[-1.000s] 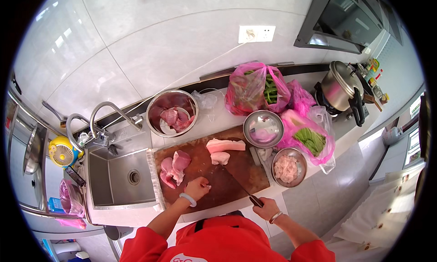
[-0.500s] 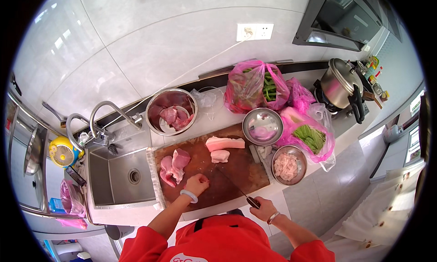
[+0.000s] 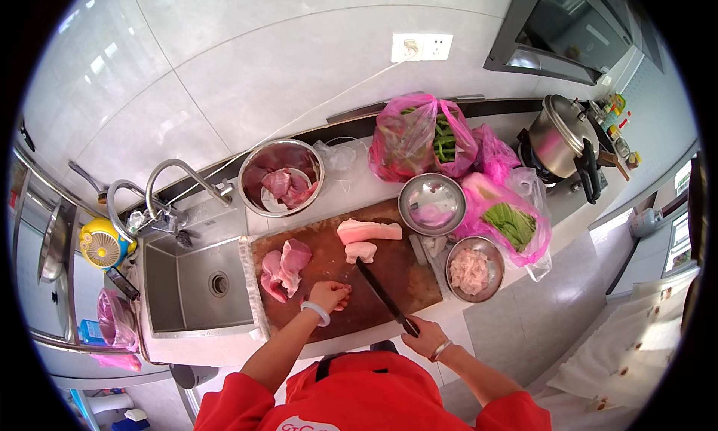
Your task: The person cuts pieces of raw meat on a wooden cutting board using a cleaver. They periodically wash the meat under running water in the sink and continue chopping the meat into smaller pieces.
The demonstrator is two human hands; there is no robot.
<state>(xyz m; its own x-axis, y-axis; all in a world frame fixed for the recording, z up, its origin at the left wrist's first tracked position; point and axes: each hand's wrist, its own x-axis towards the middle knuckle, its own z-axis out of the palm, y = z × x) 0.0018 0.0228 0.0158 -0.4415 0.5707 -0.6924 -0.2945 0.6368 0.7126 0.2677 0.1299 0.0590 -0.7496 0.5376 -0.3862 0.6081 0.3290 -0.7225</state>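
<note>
My right hand [image 3: 424, 337] grips a kitchen knife [image 3: 384, 296] by its dark handle at the front edge of the wooden cutting board [image 3: 407, 283]. The blade slants up to the left, its tip at the lower edge of a small pale chunk of pork [image 3: 361, 252]. Just behind that chunk lies a longer strip of fatty pork [image 3: 369, 231]. My left hand [image 3: 330, 295], with a pale bangle at the wrist, hovers over the board's front with curled fingers; what they hold, if anything, I cannot make out. Redder pieces of raw meat [image 3: 286, 268] lie on the board's left side.
Left of the board is a steel sink [image 3: 202, 292]. Behind stands a steel bowl of meat [image 3: 281, 178]. To the right are a steel bowl [image 3: 431, 204], a bowl of pale chopped meat [image 3: 474, 270], pink bags of vegetables [image 3: 407, 139] and a pressure cooker [image 3: 561, 135].
The knife has swung so its broad blade shows, its tip now at the small pork chunk. My right hand has shifted slightly left and up; my left hand moved a little up and right.
</note>
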